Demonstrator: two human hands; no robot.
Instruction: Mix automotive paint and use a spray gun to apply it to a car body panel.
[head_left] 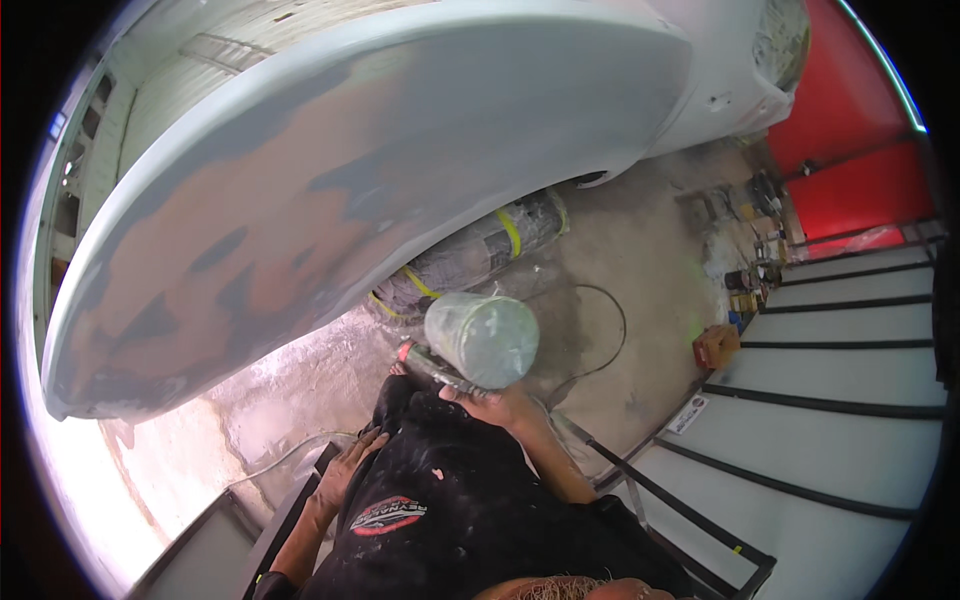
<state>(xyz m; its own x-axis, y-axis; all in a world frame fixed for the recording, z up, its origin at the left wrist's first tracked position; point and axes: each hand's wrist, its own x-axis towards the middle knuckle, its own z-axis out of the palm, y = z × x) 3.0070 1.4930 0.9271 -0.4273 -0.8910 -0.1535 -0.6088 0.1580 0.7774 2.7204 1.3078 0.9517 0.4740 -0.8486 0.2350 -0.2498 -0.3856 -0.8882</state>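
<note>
My left hand lies flat on my thigh, fingers stretched out and holding nothing. In front of my lap, my right hand is closed at a dark, long tool with a red end; part of the grip is hidden. Right over that tool is a dusty, pale grey-green cylinder, its round end tilted toward me. Whether the two are joined, I cannot tell. Beyond them stretches a large curved car body panel, patched in grey, white and brownish filler.
Under the panel is a wheel wrapped in plastic with yellow tape. A dark hose loops over the dusty floor. To the right are a cardboard box, assorted cans and grey wall panels with black bars. Metal frames flank me.
</note>
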